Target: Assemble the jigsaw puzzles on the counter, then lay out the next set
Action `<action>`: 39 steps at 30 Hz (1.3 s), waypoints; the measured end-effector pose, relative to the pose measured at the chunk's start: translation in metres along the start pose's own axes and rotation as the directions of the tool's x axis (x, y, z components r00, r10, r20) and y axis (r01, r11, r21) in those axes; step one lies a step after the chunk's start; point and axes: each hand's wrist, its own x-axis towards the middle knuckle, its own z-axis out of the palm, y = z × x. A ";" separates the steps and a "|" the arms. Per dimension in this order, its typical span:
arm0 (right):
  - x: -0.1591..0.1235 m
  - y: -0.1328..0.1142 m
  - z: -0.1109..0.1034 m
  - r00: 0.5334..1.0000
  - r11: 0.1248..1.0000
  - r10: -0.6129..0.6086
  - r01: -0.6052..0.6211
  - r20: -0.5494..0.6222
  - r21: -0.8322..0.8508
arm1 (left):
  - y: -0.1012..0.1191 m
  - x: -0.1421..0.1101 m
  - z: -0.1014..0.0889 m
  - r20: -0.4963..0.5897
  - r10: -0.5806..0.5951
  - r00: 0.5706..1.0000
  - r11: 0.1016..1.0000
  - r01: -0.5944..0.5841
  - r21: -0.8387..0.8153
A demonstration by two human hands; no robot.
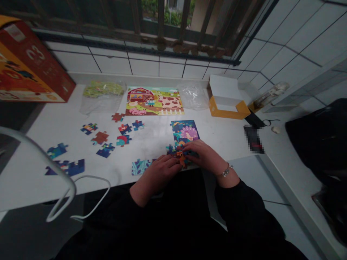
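Both of my hands meet at the table's front edge over a jigsaw puzzle. My left hand [159, 171] has its fingers curled together against a puzzle piece with orange on it [180, 154]. From the other side, my right hand [204, 155] pinches the same spot, its fingers bent over the pieces. Beyond the right hand lies a joined puzzle section [185, 129] with a purple peacock. A teal leaf-patterned strip [140, 167] sits beside my left hand, partly covered by it. My fingers hide much of the piece and its edges.
Several loose puzzle pieces [105, 150] are scattered on the left of the white table [151, 141]. Behind stand a farm picture [154, 101], plastic bags [193, 95] and an open yellow box [230, 109]. A white cable [67, 177] arcs at left near a large box [32, 65].
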 end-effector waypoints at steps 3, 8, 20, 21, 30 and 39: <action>0.002 0.002 0.002 1.000 1.000 0.002 -0.002 -0.017 -0.011 | 0.001 0.001 -0.002 -0.001 0.003 1.000 1.000 -0.003 -0.002; 0.001 0.006 0.000 0.999 0.999 -0.031 0.031 -0.011 -0.043 | 0.001 0.001 -0.002 0.002 0.007 1.000 1.000 -0.007 0.013; -0.004 -0.002 -0.003 1.000 0.995 0.007 -0.006 0.011 -0.098 | 0.001 0.001 -0.001 0.005 -0.002 1.000 1.000 0.002 0.016; -0.004 -0.002 -0.002 1.000 0.995 0.006 -0.005 0.010 -0.096 | 0.002 0.002 -0.001 -0.005 -0.010 1.000 0.999 0.010 0.034; -0.016 -0.001 0.003 0.990 0.987 0.070 -0.086 -0.120 -0.136 | 0.005 0.009 -0.003 -0.066 -0.069 0.995 0.996 0.072 0.046; -0.010 0.007 0.003 0.999 0.988 0.027 -0.023 0.022 -0.151 | 0.004 0.006 -0.005 -0.053 -0.035 0.998 0.996 0.039 0.082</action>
